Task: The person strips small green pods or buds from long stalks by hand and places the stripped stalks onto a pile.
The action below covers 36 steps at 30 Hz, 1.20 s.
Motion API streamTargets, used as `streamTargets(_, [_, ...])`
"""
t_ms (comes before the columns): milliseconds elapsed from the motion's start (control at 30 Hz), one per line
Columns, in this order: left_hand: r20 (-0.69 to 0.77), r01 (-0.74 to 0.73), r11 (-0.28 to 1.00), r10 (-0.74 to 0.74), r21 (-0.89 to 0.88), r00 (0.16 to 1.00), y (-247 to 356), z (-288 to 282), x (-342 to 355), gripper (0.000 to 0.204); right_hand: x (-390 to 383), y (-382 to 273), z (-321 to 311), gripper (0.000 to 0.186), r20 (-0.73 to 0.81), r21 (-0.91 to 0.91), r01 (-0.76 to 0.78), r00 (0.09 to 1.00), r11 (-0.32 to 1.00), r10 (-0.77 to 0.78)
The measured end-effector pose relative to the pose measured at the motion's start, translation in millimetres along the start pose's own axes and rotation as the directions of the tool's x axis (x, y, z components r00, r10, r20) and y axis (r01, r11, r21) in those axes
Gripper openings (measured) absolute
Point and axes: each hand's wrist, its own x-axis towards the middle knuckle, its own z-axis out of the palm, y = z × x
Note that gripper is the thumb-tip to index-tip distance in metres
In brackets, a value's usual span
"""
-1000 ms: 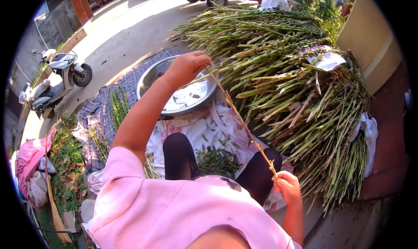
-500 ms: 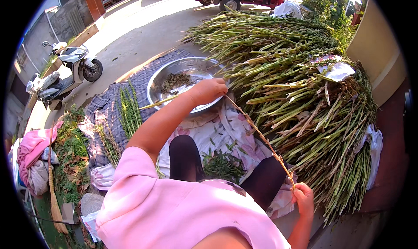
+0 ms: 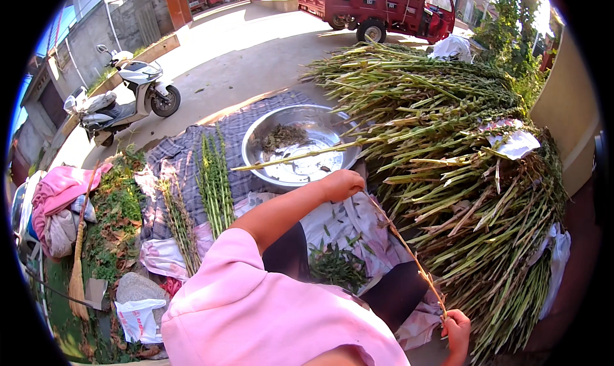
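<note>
A thin, dry brownish plant stalk (image 3: 409,251) slants between my two hands over my lap. My left hand (image 3: 344,185) is closed at its upper end, just below the metal basin. Down at the lower right, my right hand (image 3: 456,327) pinches the other end, which carries small pods or leaf stubs. The wide shiny basin (image 3: 252,158) holds a small heap of dark dry plant bits (image 3: 281,137), and a long pale green stalk (image 3: 291,159) lies across it. Between my knees rests a pile of stripped green leaves (image 3: 337,265).
A large heap of cut stalks (image 3: 460,174) fills the right side. Green stalks (image 3: 214,180) and drier stalks (image 3: 179,222) lie on a checked cloth (image 3: 185,148) at left. Farther out are a broom (image 3: 78,283), a scooter (image 3: 131,97) and a red three-wheeled truck (image 3: 371,4).
The view has shifted, so the surroundings sit lower and farther right in the picture. Both hands still grip the stalk, and my left hand is now lower relative to the basin.
</note>
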Motion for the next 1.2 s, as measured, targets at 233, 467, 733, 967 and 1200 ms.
streamTargets(233, [0.129,0.45,0.614,-0.494,-0.648,0.86,-18.6,33.9,-7.9,0.01,0.7,4.4,-1.2,0.011,0.016,-0.041,-0.036,0.999,0.999,0.036])
streamTargets(467, [0.283,0.638,0.728,-0.575,-0.252,0.768,-56.8,50.7,-44.7,0.033,-28.3,-43.5,-22.3,0.017,-0.012,-0.372,-0.19,0.98,0.908,0.2])
streamTargets(733, [0.39,0.414,0.491,-0.157,-0.766,0.907,86.1,123.9,-62.5,0.051,49.4,-99.0,88.8,0.012,0.132,0.227,0.186,0.967,0.956,-0.219])
streamTargets(967, [0.118,0.13,0.021,-0.291,-0.991,0.949,134.3,58.3,-124.4,0.04,114.3,-235.1,307.1,0.014,0.513,0.473,0.217,0.72,0.854,-0.467])
streamTargets(1200, [-0.163,-0.248,0.012,-0.784,-0.969,0.599,83.3,1.9,-247.1,0.037,87.8,-255.8,510.1,0.014,0.678,0.471,0.073,0.607,0.879,-0.414])
